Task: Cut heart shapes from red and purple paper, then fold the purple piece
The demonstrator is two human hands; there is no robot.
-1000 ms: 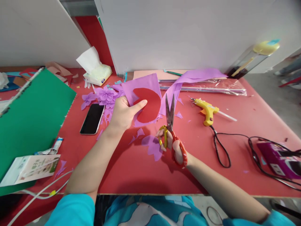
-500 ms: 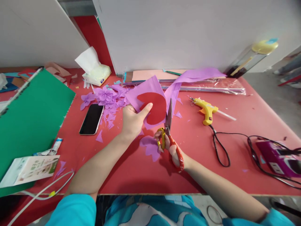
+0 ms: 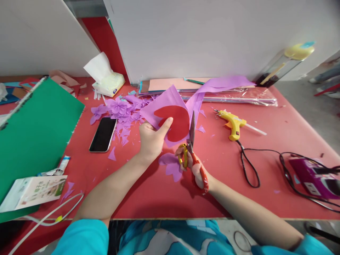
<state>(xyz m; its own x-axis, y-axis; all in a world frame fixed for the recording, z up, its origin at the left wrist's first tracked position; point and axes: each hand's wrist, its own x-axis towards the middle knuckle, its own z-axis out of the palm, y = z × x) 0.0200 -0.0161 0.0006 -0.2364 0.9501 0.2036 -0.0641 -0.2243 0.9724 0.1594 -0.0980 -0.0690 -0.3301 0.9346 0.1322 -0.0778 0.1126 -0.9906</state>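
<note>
My left hand (image 3: 152, 140) pinches a red heart-shaped cutout (image 3: 178, 124) flat against a purple sheet (image 3: 170, 97), thumb on top. The sheet is tilted above the table. In my right hand (image 3: 195, 168) is a pair of scissors (image 3: 191, 136) with one yellow and one red handle loop. Its blades point away from me along the right edge of the sheet and the heart. Below my hands a purple petal-shaped piece (image 3: 172, 166) lies on the table. A long purple strip (image 3: 220, 85) trails behind the blades.
Purple flowers and scraps (image 3: 120, 109) lie left of my hands, beside a phone (image 3: 103, 134). To the right are a yellow glue gun (image 3: 233, 124), its black cord and a purple power box (image 3: 309, 179). A green board (image 3: 42, 138) leans in at left; a tissue pack (image 3: 110, 83) stands behind.
The sheet and heart have turned and shifted very slightly. The scissors have moved a little to the right. Both hands keep their hold.
</note>
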